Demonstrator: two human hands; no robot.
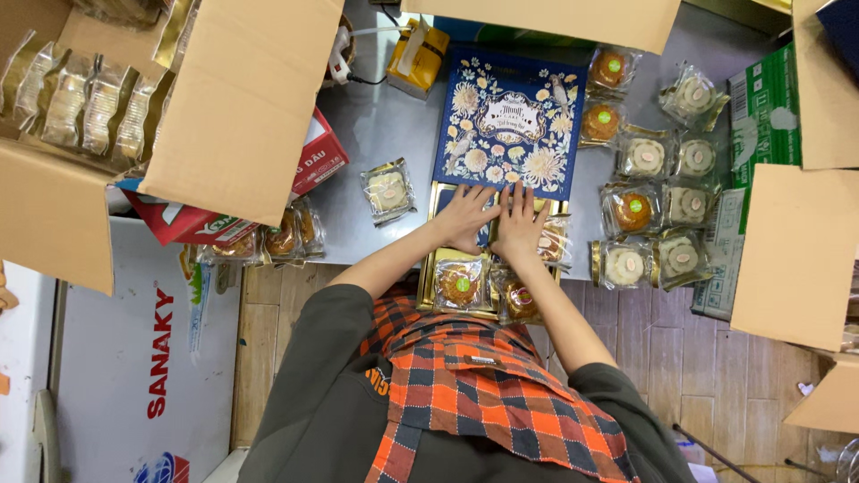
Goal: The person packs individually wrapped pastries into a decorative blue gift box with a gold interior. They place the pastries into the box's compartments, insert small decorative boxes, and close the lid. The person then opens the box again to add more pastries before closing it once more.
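We press both palms flat, fingers spread, neither grip closed on anything, into the far half of a gold-edged gift box at the near edge of the grey desk. Our left hand and right hand lie side by side, touching. Two round browned cakes in clear wrappers fill the near compartments. Just beyond lies the dark blue lid patterned with pale flowers. More wrapped cakes lie to the right.

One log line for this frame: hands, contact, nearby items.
left hand flat on gold gift box | right hand beside it, same box | wrapped cakes inside | blue floral lid behind | loose cakes right
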